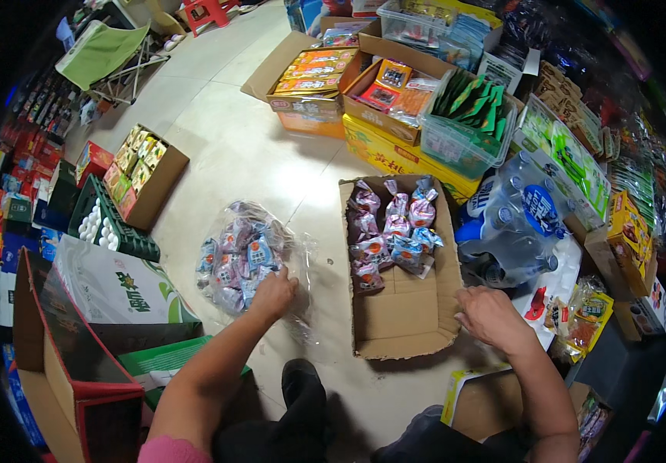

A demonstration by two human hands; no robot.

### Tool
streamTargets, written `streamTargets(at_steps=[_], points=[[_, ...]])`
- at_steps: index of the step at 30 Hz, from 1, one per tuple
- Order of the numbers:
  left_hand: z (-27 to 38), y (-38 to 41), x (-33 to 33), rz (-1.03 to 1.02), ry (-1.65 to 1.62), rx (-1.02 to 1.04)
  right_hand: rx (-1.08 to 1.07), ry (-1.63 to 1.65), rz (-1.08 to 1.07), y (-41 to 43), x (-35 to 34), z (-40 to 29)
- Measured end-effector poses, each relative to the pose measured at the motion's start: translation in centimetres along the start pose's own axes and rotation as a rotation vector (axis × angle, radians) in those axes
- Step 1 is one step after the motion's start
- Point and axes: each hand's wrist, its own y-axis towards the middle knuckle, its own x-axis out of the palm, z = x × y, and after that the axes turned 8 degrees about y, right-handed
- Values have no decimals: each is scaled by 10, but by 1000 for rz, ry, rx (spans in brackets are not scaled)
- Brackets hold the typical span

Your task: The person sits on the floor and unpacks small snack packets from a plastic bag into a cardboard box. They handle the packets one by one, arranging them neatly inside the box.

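Observation:
My left hand [275, 293] is at the right side of a clear plastic bag [295, 243] on the floor. Pink and blue wrapped packets [259, 254] fill the bag; whether my fingers pinch one is hidden. To the right lies a shallow cardboard box [402, 324] with a rough-cut rim. Similar twisted-top packets [396, 224] stand in its far part, while the near part shows bare cardboard. My right hand [486, 315] holds the box's right rim near the front corner, fingers bent against the edge.
Shrink-wrapped bottles [512, 220] stand right of the box. Behind are snack cartons [312, 72] and a clear tub [466, 121] of green packets. A green crate [110, 231] with white eggs and an open red-edged carton [72, 347] flank the left. A folding stool [104, 52] is farther back.

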Motion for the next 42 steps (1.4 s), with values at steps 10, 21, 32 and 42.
streamTargets(at_steps=[10,21,32,42], points=[[2,-9,-239,-207,-634,421,-31,542,124,13,-7,-4],[91,24,-203,-467,-1538,586,-210,1468,-207,49,0,-60],[95,3,-135,-313,-2063,-23,132,2091,-284,48,61,-83],[135,-49,-109,-505,-1955,-267,120,2029,72,52,91,-98]])
